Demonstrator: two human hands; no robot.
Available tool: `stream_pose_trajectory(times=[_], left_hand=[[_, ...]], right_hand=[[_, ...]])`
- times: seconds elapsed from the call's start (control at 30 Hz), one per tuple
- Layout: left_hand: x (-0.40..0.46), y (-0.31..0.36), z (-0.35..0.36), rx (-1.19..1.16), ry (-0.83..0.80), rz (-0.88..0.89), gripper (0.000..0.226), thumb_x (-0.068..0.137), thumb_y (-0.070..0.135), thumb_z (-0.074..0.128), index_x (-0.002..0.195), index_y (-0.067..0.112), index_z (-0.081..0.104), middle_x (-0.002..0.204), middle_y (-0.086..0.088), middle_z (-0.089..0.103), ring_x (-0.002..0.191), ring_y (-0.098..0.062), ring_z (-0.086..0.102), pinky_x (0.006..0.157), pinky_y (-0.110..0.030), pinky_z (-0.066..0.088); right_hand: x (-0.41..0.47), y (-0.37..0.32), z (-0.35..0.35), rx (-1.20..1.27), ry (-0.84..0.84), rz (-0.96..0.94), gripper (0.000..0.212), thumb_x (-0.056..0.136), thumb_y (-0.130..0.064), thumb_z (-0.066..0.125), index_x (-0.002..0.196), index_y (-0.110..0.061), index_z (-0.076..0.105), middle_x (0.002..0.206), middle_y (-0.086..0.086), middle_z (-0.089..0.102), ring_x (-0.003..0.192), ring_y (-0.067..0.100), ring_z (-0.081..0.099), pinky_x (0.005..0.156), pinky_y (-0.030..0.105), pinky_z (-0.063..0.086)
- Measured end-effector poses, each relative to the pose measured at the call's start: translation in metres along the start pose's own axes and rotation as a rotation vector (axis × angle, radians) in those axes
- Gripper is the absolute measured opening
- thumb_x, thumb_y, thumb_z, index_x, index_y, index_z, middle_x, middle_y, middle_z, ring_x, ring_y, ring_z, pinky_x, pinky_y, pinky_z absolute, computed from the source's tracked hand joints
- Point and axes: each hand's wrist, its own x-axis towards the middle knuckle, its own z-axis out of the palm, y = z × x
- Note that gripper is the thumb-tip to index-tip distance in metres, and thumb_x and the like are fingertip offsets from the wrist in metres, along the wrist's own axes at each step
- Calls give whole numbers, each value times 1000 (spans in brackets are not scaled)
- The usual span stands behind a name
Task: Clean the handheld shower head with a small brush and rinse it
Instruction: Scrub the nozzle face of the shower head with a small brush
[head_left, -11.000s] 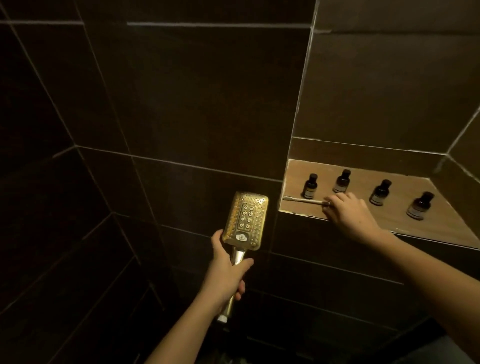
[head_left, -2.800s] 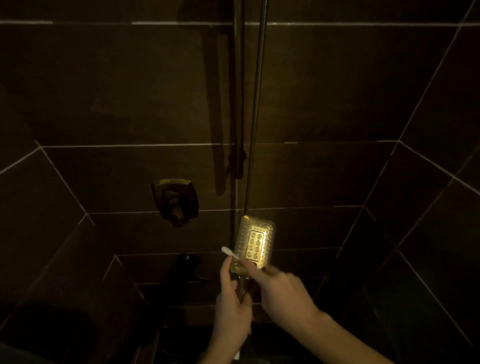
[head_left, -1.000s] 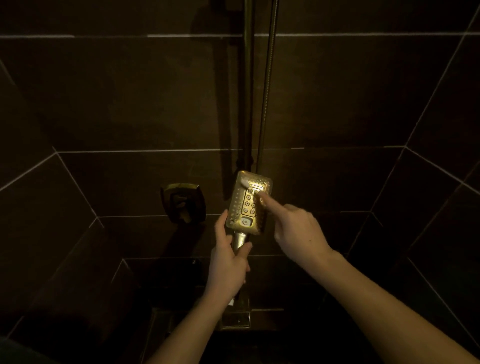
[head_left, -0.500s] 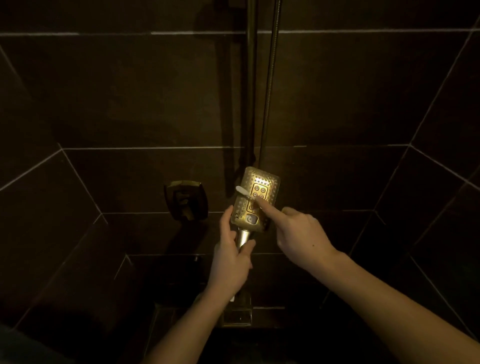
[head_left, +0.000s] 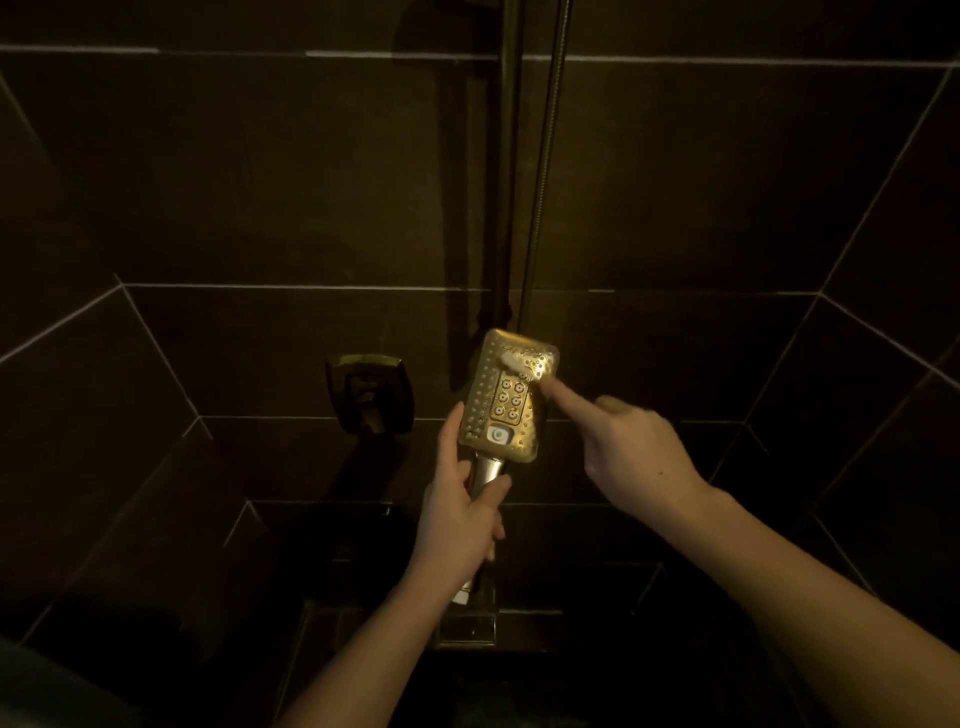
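Brush (head_left: 514, 359) has climbed to the gold, perforated shower head's (head_left: 501, 405) top.

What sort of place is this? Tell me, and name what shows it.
Most likely a tiled shower stall: dark wall tiles, a wall-mounted mixer valve, a vertical rail with a hose, and the gold handheld shower head.

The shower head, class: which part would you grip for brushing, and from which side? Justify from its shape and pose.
Grip the shower head by its narrow round handle, from below, as the left hand does. That leaves the flat nozzle face clear for the brush in the right hand.
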Motion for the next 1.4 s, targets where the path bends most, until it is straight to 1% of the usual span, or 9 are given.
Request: stream_pose_trajectory(times=[0.17, 0.3, 0.43, 0.53, 0.67, 0.77, 0.9, 1.0, 1.4], left_hand=[[1, 0, 2, -37, 14, -1, 92, 98, 9, 64, 146, 69, 14, 126, -6, 67, 55, -18, 64, 41, -30, 48], [-1, 1, 2, -66, 14, -8, 91, 98, 9, 64, 144, 71, 16, 119, -6, 69, 56, -19, 64, 43, -32, 49], [-1, 5, 1, -102, 20, -31, 90, 97, 8, 65, 147, 67, 18, 115, -1, 72, 57, -20, 64, 44, -32, 50], [-2, 6, -1, -114, 17, -50, 90, 97, 9, 66, 148, 66, 19, 115, -2, 72, 57, -20, 64, 44, -32, 49], [-1, 6, -2, -119, 34, -53, 90, 96, 8, 67, 148, 66, 20, 110, -1, 73, 57, -21, 64, 44, -32, 49], [2, 8, -5, -135, 31, -71, 91, 96, 6, 67, 148, 65, 22, 109, -3, 74, 55, -20, 63, 43, -32, 48], [3, 10, -8, -141, 32, -60, 91, 96, 4, 66, 149, 63, 22, 108, -3, 74, 56, -21, 63, 42, -31, 48], [4, 9, -7, -135, 43, -58, 91, 96, 4, 66, 151, 61, 21, 107, -4, 73, 56, -21, 62, 42, -31, 48], [3, -4, -2, 56, 145, 35, 92, 97, 7, 65, 154, 58, 12, 115, -1, 69, 54, -13, 65, 47, -31, 53]], right_hand=[[9, 15, -7, 73, 64, 88, 72, 98, -17, 48, 150, -48, 10, 77, -3, 52, 58, 9, 49, 51, 29, 50], [-6, -1, 4, 9, -17, -65, 77, 99, -19, 47, 149, -52, -2, 79, -6, 48, 57, 9, 47, 49, 23, 40], [1, 11, 0, 126, 71, 117, 70, 99, -17, 49, 151, -47, 13, 79, -5, 52, 60, 6, 49, 52, 24, 46], [-9, -3, 8, 110, 24, 11, 74, 98, -19, 49, 150, -50, 6, 80, -6, 52, 62, 5, 49, 56, 22, 46], [-1, 10, 7, 154, 99, 140, 72, 98, -17, 51, 150, -48, 13, 79, -6, 54, 62, 5, 50, 54, 23, 47], [-6, -1, 10, 177, 10, 24, 75, 98, -16, 50, 149, -50, 6, 84, -4, 55, 67, 7, 52, 59, 25, 48], [4, 8, 6, 244, 54, 137, 71, 99, -16, 48, 151, -47, 12, 84, -4, 54, 66, 6, 51, 57, 23, 48], [-1, -6, 9, 216, -21, 52, 74, 99, -16, 47, 150, -50, 6, 86, -4, 53, 67, 6, 51, 59, 21, 42], [11, -7, 17, 316, 23, 193, 72, 99, -11, 46, 153, -44, 12, 91, 0, 58, 72, 8, 56, 67, 31, 56]])
